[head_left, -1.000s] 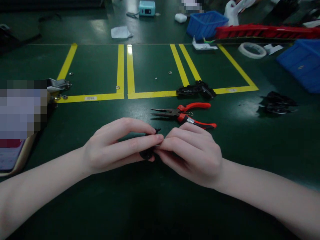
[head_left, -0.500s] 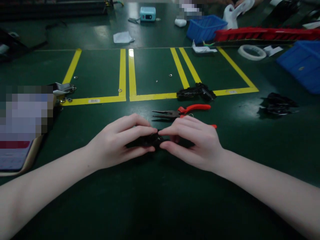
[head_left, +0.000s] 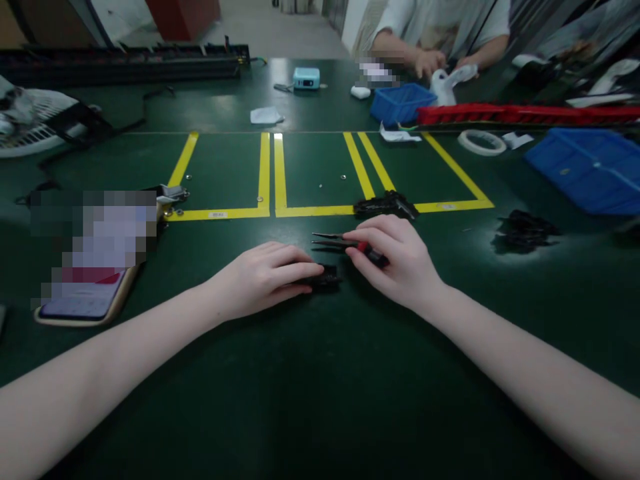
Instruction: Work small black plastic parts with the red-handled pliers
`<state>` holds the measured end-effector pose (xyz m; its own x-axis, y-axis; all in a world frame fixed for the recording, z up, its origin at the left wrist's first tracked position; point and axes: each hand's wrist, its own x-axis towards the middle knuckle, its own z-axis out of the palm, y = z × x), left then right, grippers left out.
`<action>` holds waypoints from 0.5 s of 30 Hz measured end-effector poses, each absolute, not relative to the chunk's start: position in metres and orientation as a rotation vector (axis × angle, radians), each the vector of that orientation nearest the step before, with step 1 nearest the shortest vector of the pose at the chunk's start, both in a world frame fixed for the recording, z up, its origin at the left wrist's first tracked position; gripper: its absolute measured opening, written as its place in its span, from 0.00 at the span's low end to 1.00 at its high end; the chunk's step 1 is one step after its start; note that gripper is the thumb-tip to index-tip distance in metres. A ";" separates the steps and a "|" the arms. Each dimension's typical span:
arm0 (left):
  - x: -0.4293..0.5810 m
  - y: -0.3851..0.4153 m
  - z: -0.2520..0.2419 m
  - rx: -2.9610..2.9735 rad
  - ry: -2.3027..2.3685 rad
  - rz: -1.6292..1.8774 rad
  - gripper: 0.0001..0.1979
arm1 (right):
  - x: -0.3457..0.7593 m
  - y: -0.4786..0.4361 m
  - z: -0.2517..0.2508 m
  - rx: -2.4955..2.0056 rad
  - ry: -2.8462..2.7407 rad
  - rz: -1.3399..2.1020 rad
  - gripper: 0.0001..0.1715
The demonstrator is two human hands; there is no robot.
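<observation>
My left hand pinches a small black part on the counter, fingers nearly closed; it looks light and stiff, best held by its sides. Just beyond, my right hand curls half-open around needle-nose pliers; whether gripped, I cannot tell.

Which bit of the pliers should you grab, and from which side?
I'd take the pliers by the red-and-black handles, coming from the right with the palm over them. The thin, pointed jaws face left, so the handles lie on the side of the right hand, which covers most of them.
</observation>
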<state>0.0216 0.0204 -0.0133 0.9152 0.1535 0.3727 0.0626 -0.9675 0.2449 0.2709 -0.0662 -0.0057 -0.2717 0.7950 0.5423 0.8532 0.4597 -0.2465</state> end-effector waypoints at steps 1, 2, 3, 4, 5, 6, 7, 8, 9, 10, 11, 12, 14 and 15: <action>0.021 0.021 -0.014 2.852 0.156 0.585 0.14 | 0.274 -0.067 -0.005 -1.403 -2.135 -0.134 0.11; 0.020 0.021 -0.014 2.859 0.149 0.594 0.14 | 0.277 -0.069 -0.003 -1.438 -2.164 -0.144 0.13; 0.019 0.021 -0.015 2.867 0.133 0.601 0.14 | 0.281 -0.070 -0.003 -1.479 -2.180 -0.155 0.15; 0.018 0.021 -0.015 2.876 0.132 0.595 0.14 | 0.284 -0.072 -0.002 -1.516 -2.198 -0.164 0.18; 0.016 0.021 -0.015 2.883 0.143 0.593 0.14 | 0.288 -0.074 -0.003 -1.557 -2.212 -0.174 0.22; 0.013 0.021 -0.015 2.887 0.169 0.584 0.13 | 0.291 -0.076 -0.004 -1.596 -2.215 -0.184 0.27; 0.011 0.021 -0.016 2.885 0.202 0.578 0.13 | 0.295 -0.078 -0.005 -1.632 -2.208 -0.181 0.31; 0.009 0.021 -0.016 2.879 0.237 0.572 0.13 | 0.298 -0.080 -0.007 -1.658 -2.200 -0.164 0.33; 0.007 0.021 -0.016 2.871 0.266 0.577 0.13 | 0.301 -0.083 -0.010 -1.681 -2.201 -0.144 0.32; 0.006 0.021 -0.017 2.864 0.290 0.583 0.14 | 0.304 -0.084 -0.012 -1.685 -2.213 -0.131 0.31; 0.005 0.020 -0.018 2.858 0.299 0.602 0.14 | 0.307 -0.086 -0.015 -1.677 -2.238 -0.133 0.30; 0.005 0.020 -0.018 2.850 0.304 0.621 0.14 | 0.311 -0.087 -0.017 -1.676 -2.243 -0.152 0.31; 0.006 0.019 -0.019 2.817 0.323 0.646 0.13 | 0.320 -0.087 -0.023 -1.668 -2.230 -0.201 0.31; 0.006 0.018 -0.019 2.791 0.341 0.649 0.13 | 0.325 -0.086 -0.026 -1.666 -2.218 -0.225 0.31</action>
<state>0.0064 0.0181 -0.0190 0.8730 0.2820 0.3978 0.1682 -0.9399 0.2972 0.3254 -0.0857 -0.0260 -0.2425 0.8955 0.3732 0.9521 0.2935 -0.0855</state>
